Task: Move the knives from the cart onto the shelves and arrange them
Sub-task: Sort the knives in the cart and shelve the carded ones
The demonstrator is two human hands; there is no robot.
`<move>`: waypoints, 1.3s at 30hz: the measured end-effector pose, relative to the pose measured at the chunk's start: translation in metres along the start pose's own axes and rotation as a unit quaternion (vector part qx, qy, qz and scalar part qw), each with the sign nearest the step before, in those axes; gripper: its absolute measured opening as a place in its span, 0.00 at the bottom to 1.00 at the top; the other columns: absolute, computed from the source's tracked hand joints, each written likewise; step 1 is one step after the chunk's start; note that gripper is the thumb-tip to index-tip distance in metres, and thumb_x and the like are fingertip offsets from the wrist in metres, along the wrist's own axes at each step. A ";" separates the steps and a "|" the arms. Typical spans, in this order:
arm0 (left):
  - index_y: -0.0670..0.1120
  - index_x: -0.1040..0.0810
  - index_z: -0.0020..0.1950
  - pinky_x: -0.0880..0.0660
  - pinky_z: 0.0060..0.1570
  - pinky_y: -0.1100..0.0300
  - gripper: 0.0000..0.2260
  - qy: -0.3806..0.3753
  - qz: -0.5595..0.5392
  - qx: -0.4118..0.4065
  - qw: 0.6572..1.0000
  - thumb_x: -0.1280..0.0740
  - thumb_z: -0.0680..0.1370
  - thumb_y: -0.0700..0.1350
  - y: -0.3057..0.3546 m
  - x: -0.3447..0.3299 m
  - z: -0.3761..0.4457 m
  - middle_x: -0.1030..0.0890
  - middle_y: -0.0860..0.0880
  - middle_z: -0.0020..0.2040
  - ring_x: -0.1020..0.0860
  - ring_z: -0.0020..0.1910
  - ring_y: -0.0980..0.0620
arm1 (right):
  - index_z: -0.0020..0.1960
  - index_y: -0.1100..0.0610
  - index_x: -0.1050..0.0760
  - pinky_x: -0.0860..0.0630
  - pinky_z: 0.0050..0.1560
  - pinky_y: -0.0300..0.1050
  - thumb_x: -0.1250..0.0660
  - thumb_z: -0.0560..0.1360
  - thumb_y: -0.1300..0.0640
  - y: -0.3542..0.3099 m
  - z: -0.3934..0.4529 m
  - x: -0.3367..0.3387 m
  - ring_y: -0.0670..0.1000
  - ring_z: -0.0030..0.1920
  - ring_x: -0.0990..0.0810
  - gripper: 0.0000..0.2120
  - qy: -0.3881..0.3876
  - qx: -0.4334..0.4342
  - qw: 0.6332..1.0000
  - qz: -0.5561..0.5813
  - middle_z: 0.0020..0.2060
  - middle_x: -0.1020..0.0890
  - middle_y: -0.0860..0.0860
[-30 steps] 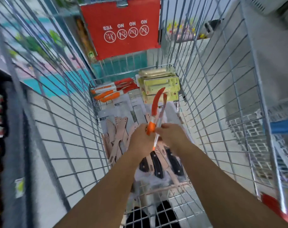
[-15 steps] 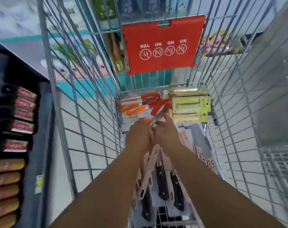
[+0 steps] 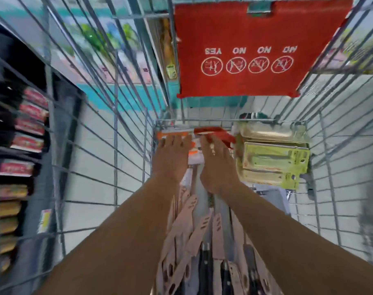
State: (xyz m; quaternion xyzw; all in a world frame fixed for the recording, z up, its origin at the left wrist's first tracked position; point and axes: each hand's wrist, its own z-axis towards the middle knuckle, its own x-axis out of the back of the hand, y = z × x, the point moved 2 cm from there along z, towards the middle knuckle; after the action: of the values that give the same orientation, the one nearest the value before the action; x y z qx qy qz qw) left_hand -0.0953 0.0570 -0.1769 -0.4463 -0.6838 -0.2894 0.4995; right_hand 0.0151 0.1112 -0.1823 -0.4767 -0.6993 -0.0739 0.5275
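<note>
Knives (image 3: 202, 248) all lie in cart (image 3: 130, 145), none shelved; left hand (image 3: 170, 158) and right hand (image 3: 215, 165) reach orange-handled knives (image 3: 175, 135) just ahead, grip state indiscernible.

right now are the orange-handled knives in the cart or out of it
In. The orange-handled knives lie flat at the far end of the cart, with the left hand and right hand reaching onto them.
</note>
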 end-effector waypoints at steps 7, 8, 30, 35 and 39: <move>0.50 0.63 0.77 0.58 0.73 0.46 0.29 -0.027 -0.007 0.044 0.999 0.50 0.81 0.41 -0.004 -0.019 -0.003 0.53 0.42 0.78 0.54 0.77 0.41 | 0.78 0.55 0.65 0.50 0.76 0.52 0.42 0.75 0.61 -0.004 0.010 -0.018 0.55 0.77 0.64 0.40 -0.034 0.023 0.999 -0.033 0.77 0.64 0.52; 0.50 0.63 0.77 0.59 0.73 0.46 0.30 -0.022 -0.012 0.046 0.999 0.50 0.80 0.40 -0.003 -0.020 -0.002 0.54 0.43 0.78 0.55 0.77 0.42 | 0.77 0.55 0.66 0.50 0.76 0.53 0.41 0.75 0.61 -0.004 0.011 -0.020 0.55 0.76 0.65 0.41 -0.037 0.023 0.998 -0.039 0.77 0.65 0.52; 0.44 0.46 0.74 0.39 0.66 0.55 0.27 -0.019 -0.167 -0.004 0.986 0.39 0.78 0.42 0.074 -0.009 -0.149 0.39 0.43 0.69 0.38 0.68 0.44 | 0.73 0.62 0.37 0.34 0.68 0.56 0.53 0.73 0.50 0.016 -0.155 -0.021 0.61 0.69 0.34 0.31 0.075 -0.083 0.991 0.070 0.70 0.33 0.60; 0.44 0.49 0.77 0.39 0.69 0.53 0.27 -0.096 -0.185 -0.072 0.975 0.42 0.80 0.42 0.102 -0.026 -0.196 0.44 0.42 0.74 0.42 0.72 0.43 | 0.73 0.58 0.40 0.36 0.68 0.52 0.38 0.74 0.56 0.040 -0.203 -0.033 0.58 0.69 0.36 0.28 0.034 -0.148 0.986 0.061 0.70 0.35 0.55; 0.49 0.47 0.76 0.38 0.69 0.52 0.28 -0.119 -0.188 -0.127 0.967 0.41 0.79 0.38 0.123 -0.039 -0.213 0.43 0.45 0.74 0.42 0.72 0.45 | 0.74 0.56 0.43 0.38 0.69 0.50 0.38 0.76 0.57 0.061 -0.229 -0.038 0.56 0.71 0.38 0.28 0.033 -0.199 0.977 0.073 0.72 0.37 0.55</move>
State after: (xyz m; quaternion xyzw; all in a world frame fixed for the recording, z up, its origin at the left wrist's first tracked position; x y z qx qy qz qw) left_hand 0.1098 -0.0819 -0.1488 -0.4005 -0.7677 -0.4076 0.2900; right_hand 0.2128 -0.0181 -0.1383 -0.6190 -0.6161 -0.1885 0.4491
